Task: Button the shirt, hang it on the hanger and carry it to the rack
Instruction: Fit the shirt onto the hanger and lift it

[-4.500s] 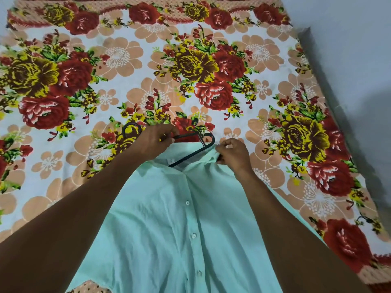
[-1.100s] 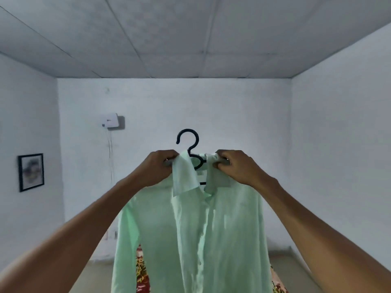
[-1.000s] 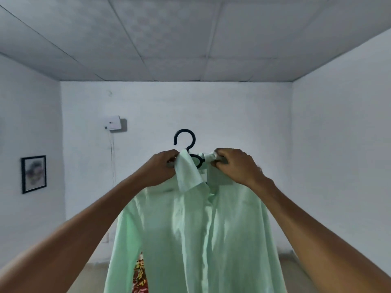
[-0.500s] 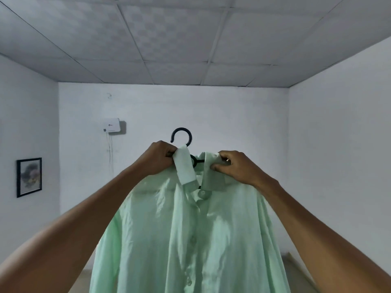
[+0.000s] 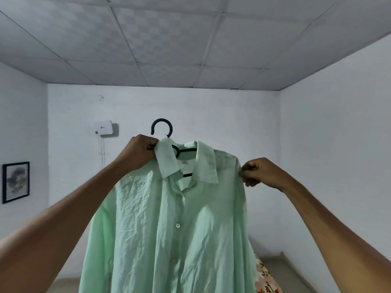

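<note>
Left hand [image 5: 138, 154] grip, shirt [image 5: 169, 225], white-walled room.

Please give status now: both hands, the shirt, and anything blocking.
Left hand grips hanger and collar. Right hand pinches shirt shoulder seam. Green shirt on black hanger, held up, top button open. No rack in view, nothing blocking.

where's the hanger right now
The black hanger is held up at the centre of the head view, inside the green shirt collar, its hook poking out just above the left hand.
</note>
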